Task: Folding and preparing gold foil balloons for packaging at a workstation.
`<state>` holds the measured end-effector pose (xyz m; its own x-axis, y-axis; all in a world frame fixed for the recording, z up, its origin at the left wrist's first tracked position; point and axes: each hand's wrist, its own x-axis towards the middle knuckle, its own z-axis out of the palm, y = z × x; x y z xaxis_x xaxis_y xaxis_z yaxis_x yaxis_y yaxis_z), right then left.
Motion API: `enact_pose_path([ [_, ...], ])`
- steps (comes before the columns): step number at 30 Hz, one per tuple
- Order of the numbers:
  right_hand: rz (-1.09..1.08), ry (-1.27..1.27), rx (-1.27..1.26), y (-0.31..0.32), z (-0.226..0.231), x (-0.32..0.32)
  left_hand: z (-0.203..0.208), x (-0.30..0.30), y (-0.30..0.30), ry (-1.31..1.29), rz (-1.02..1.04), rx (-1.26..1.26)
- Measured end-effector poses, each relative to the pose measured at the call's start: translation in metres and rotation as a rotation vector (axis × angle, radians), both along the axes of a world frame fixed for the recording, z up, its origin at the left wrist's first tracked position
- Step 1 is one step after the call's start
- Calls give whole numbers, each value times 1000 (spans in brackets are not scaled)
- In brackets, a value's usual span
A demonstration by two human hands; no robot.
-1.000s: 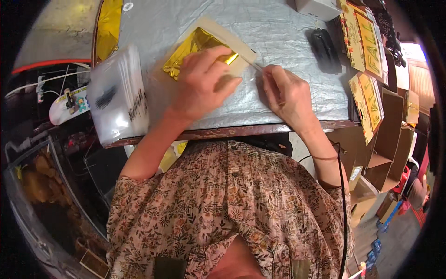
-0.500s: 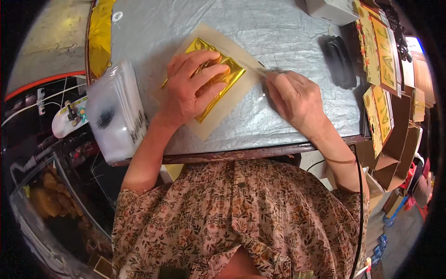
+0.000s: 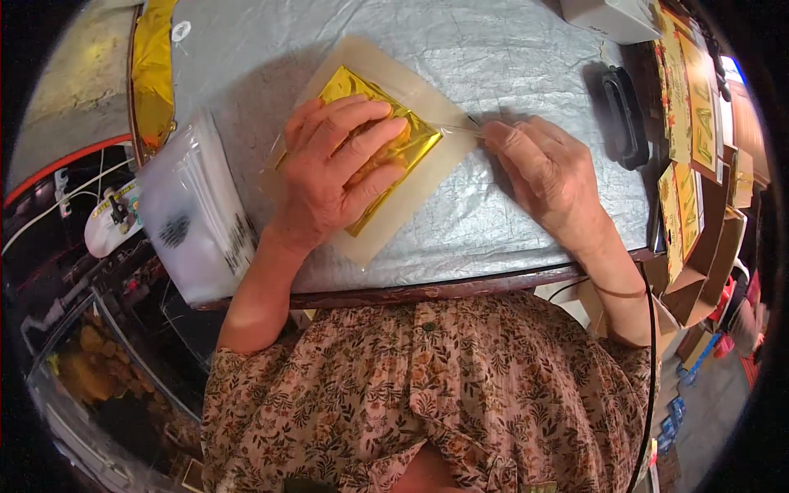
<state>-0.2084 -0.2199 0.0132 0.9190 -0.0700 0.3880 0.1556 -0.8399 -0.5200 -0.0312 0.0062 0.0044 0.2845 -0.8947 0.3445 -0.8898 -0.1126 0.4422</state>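
A square of gold foil [image 3: 411,144] lies on a beige card [image 3: 394,214], both inside a clear plastic sleeve on the grey table [image 3: 493,49]. My left hand [image 3: 333,177] lies flat on the foil, fingers spread, pressing it down. My right hand [image 3: 546,181] is at the sleeve's right edge, its fingertips pinched on the sleeve's thin clear flap [image 3: 460,127].
A stack of clear plastic sleeves [image 3: 197,222] sits at the table's left edge. A roll of gold foil [image 3: 152,74] lies at the far left. A black tool [image 3: 625,115] lies to the right, beside gold-printed cards [image 3: 690,123] and brown cardboard boxes [image 3: 707,255]. A white box [image 3: 612,16] stands at the back.
My left hand has slid from the foil's edge to flat on top of it. The right hand has stayed at the sleeve's right edge, pinching the flap.
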Motion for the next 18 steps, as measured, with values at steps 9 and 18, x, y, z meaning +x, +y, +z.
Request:
enact_pose_path([
  [9, -26, 88, 52, 1, 3, 1, 4, -4, -1, -38, -4, 89],
  [18, -66, 141, 148, -2, -2, 1, 7, -8, -4, -66, 0, 163],
])
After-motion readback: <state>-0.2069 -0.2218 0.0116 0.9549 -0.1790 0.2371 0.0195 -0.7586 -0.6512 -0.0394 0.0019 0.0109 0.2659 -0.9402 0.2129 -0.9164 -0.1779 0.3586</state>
